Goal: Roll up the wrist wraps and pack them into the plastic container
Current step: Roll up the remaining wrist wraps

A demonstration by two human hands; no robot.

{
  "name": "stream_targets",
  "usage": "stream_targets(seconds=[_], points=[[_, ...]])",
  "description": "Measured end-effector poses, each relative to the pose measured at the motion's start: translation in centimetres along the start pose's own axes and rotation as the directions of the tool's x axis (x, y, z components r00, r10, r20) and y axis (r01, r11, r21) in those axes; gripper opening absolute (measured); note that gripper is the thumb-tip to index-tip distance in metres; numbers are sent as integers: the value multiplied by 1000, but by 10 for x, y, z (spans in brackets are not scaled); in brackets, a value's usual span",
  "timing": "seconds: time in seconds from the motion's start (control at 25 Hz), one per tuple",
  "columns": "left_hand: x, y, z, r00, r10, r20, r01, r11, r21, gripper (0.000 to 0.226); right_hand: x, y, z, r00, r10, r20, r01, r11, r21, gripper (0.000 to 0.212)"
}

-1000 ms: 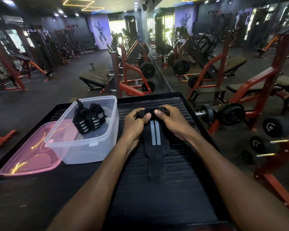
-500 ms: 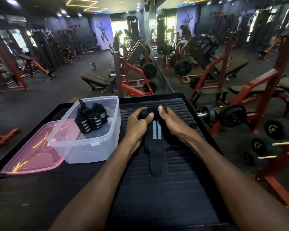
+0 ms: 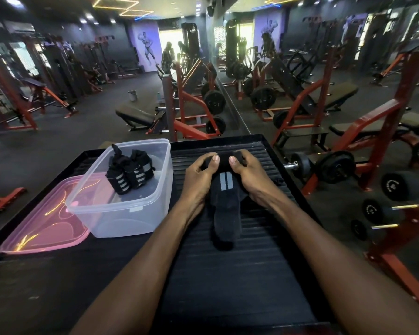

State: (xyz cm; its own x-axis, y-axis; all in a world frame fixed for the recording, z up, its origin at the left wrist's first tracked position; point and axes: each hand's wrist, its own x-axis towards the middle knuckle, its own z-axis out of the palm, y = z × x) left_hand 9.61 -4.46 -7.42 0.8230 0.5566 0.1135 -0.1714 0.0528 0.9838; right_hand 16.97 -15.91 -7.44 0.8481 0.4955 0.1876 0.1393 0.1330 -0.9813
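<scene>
Centre frame, left hand point(image 3: 200, 176) and right hand point(image 3: 249, 175) both pinch the rolled end of a black wrist wrap point(image 3: 224, 209), its tail lying flat on the tabletop point(image 3: 228, 286); left of it, plastic container point(image 3: 131, 213) holds two rolled wraps point(image 3: 128, 174), pink lid point(image 3: 41, 228) beside

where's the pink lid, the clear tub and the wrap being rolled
pink lid point(image 3: 38, 228), head view, on its flat top
clear tub point(image 3: 128, 218), head view, on its near wall
wrap being rolled point(image 3: 225, 213), head view, on the flat unrolled tail
</scene>
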Motion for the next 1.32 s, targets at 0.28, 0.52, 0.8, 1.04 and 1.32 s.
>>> stream_targets(seconds=[0.28,0.52,0.8,1.04,1.32], points=[[0,3,-2,1000,27,-16,-26,999,48,33,4,-3,-1,996,80,-25,-80,996,26,18],[0,3,0,989,-149,-9,147,980,-138,29,3,-3,-3,999,-29,18,29,999,15,26],[-3,-2,0,1000,9,-28,-7,996,85,22,6,-1,-2,990,142,19,-144,987,78,12],[1,-2,-1,998,-61,13,61,998,-1,18,7,2,-5,1000,-25,11,26,999,-32,14],[1,-4,-1,997,74,11,-75,991,115,23,7,-1,-7,993,111,38,-112,993,43,9]])
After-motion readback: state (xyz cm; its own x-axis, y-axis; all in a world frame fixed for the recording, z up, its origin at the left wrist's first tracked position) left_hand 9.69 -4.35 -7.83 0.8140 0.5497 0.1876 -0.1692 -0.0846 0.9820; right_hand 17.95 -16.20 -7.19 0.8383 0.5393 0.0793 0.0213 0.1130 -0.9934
